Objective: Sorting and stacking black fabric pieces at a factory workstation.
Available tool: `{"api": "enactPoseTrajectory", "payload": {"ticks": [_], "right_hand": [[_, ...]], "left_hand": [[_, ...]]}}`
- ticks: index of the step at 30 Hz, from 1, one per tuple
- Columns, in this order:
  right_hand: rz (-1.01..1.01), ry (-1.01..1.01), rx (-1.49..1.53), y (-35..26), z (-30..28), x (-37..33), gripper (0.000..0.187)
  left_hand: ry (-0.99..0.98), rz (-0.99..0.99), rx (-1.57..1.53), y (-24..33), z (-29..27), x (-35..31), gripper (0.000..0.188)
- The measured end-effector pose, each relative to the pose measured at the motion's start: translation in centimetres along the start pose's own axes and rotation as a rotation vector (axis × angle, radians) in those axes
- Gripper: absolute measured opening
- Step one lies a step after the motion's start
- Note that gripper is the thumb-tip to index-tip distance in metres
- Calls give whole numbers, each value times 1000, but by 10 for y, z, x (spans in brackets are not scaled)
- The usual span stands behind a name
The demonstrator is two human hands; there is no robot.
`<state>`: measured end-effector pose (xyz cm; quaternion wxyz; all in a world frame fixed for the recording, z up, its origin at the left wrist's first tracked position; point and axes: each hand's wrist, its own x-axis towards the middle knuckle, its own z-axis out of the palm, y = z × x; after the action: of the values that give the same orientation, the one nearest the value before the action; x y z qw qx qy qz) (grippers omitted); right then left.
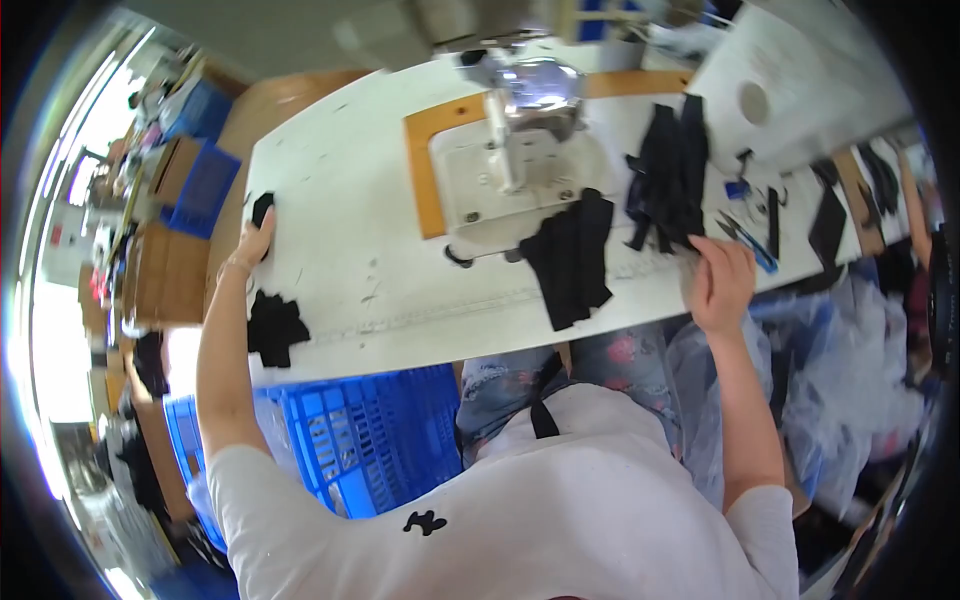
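At the table's left edge, my left hand is closed on a small black fabric piece. Just below that hand lies a folded black fabric piece. My right hand has bent fingers pinching the lower corner of a pile of black fabric pieces, to the right of the sewing machine. Several overlapping black fabric pieces lie in front of the machine, between my hands. Neither hand touches these.
The white table carries blue-handled snips and small tools at the right. Below its left front stands a blue plastic crate. Clear plastic bags hang at the right. Cardboard boxes are stacked far left.
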<state>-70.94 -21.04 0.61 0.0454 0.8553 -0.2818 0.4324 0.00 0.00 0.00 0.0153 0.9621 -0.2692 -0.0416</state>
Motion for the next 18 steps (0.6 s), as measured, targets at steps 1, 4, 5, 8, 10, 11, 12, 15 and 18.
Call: {"api": "enactPoseTrajectory", "payload": {"ticks": [1,4,5,8,10,11,12,15,18], "right_hand": [[41,4,-39,-8,-10,-9,30],[15,25,-66,17,-27,-17,31],[34,-10,-39,18,-23,-20,31],[18,69,23,21,-7,-23,27],[105,18,58,12,-6,-22,32],[121,1,86,3,-10,-18,30],[180,18,111,-10,-25,-23,28],[294,-101,167,-44,-105,-64,29],[629,-324,251,-65,-144,-128,23]], "left_hand": [[35,37,-4,-2,-2,7,97],[-14,190,-169,25,29,1,72],[-54,194,-234,10,23,4,67],[-1,218,-149,-12,9,23,81],[-31,35,23,-27,-13,24,108],[80,-16,91,-38,-12,26,114],[119,-36,157,-23,-11,20,110],[246,254,363,107,-21,-70,80],[333,770,15,145,-79,-203,39]]}}
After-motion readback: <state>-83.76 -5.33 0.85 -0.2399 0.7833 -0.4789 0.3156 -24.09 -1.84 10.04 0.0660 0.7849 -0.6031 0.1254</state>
